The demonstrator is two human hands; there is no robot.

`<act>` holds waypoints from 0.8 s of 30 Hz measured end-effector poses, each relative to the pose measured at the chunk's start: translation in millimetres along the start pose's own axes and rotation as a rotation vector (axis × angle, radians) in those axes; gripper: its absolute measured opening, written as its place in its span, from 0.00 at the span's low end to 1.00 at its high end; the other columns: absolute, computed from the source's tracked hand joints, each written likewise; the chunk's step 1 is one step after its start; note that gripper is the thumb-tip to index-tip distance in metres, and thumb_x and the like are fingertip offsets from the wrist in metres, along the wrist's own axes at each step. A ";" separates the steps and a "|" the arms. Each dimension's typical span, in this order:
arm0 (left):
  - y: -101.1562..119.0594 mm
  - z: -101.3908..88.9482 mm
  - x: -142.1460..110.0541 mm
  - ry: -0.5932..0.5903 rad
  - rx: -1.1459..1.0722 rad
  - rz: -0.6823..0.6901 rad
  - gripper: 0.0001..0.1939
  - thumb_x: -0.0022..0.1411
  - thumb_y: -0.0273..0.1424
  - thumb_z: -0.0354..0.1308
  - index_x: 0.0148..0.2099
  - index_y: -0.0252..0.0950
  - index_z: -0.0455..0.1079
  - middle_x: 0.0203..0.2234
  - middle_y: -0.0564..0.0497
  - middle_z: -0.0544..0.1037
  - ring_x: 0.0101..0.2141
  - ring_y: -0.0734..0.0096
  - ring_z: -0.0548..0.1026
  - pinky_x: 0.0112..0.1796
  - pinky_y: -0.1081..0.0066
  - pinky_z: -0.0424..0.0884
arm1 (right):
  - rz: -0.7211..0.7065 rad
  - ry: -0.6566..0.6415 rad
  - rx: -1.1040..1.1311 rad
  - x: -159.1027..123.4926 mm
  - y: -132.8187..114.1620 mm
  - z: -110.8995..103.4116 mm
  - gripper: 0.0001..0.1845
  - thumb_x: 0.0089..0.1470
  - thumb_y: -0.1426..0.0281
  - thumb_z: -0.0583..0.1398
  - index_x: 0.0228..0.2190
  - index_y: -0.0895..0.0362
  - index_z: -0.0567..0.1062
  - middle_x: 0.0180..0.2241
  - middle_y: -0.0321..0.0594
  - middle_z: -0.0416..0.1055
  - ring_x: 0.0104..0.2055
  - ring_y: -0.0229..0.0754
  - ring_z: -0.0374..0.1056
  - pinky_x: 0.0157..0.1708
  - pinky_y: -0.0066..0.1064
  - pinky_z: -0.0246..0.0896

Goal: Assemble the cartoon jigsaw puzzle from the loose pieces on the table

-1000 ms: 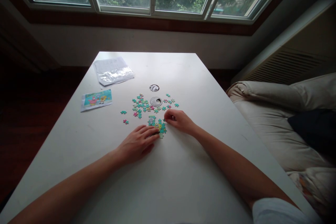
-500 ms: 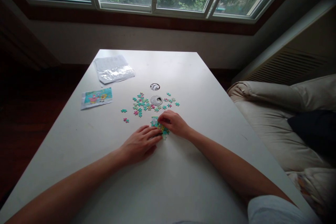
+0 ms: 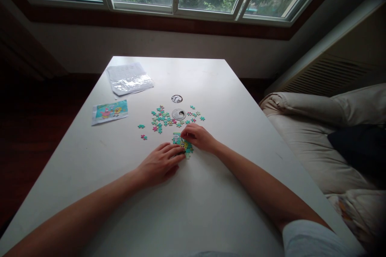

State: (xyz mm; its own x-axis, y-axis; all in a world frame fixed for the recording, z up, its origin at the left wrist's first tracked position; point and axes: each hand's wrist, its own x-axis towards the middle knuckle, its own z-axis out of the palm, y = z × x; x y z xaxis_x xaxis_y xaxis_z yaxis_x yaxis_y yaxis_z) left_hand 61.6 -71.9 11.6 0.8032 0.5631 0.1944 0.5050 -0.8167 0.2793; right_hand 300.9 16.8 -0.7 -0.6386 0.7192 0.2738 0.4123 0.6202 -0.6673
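A small joined section of jigsaw puzzle (image 3: pixel 176 138) lies on the white table, printed with cartoon figures on green. My left hand (image 3: pixel 161 162) rests palm down at its lower left, fingers stretched out and the fingertips over its edge. On the upper right side, my right hand (image 3: pixel 197 137) is closed in a pinch, its fingertips at the section's upper part. Whatever sits between those fingertips is hidden. Loose jigsaw pieces (image 3: pixel 163 118) in green, pink and pale tones are scattered beyond both hands.
A round metal disc (image 3: pixel 179 114) is set in the table (image 3: pixel 193 204) among the pieces, with a round opening (image 3: pixel 177 98) behind it. To the left lie a cartoon picture sheet (image 3: pixel 110 111) and papers in a clear sleeve (image 3: pixel 131 78). A cushioned seat (image 3: pixel 301 140) borders the right.
The right fingertips have shifted slightly up over the joined section, uncovering a bit more of its middle. The left hand stays in place; the whole view has moved a little.
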 end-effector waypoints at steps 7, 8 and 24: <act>-1.4 1.2 0.2 -0.004 -0.011 0.003 0.21 0.70 0.31 0.51 0.64 0.40 0.64 0.63 0.45 0.68 0.62 0.57 0.66 0.63 0.52 0.59 | -0.019 0.011 -0.001 0.8 -0.9 3.0 0.05 0.60 0.75 0.61 0.34 0.55 0.78 0.32 0.39 0.72 0.38 0.41 0.65 0.40 0.32 0.61; -1.5 1.6 0.2 -0.004 -0.008 0.003 0.21 0.70 0.31 0.51 0.64 0.40 0.64 0.64 0.45 0.68 0.62 0.57 0.66 0.63 0.52 0.59 | -0.022 0.008 0.003 0.7 -1.4 3.1 0.05 0.60 0.74 0.61 0.34 0.55 0.78 0.32 0.39 0.72 0.38 0.41 0.65 0.40 0.32 0.61; -1.6 0.2 0.3 0.015 -0.020 0.002 0.21 0.70 0.31 0.51 0.64 0.41 0.65 0.63 0.45 0.69 0.62 0.58 0.67 0.63 0.53 0.59 | -0.080 0.001 -0.046 -0.2 -1.4 5.1 0.07 0.63 0.73 0.58 0.34 0.54 0.76 0.34 0.41 0.73 0.40 0.43 0.65 0.43 0.35 0.62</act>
State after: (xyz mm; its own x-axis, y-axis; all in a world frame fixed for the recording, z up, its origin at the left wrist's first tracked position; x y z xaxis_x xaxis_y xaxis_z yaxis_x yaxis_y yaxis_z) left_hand 61.1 -70.5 11.0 0.7989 0.5639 0.2093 0.4972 -0.8149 0.2978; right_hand 297.1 14.2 -3.3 -0.6705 0.6666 0.3256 0.3894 0.6898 -0.6104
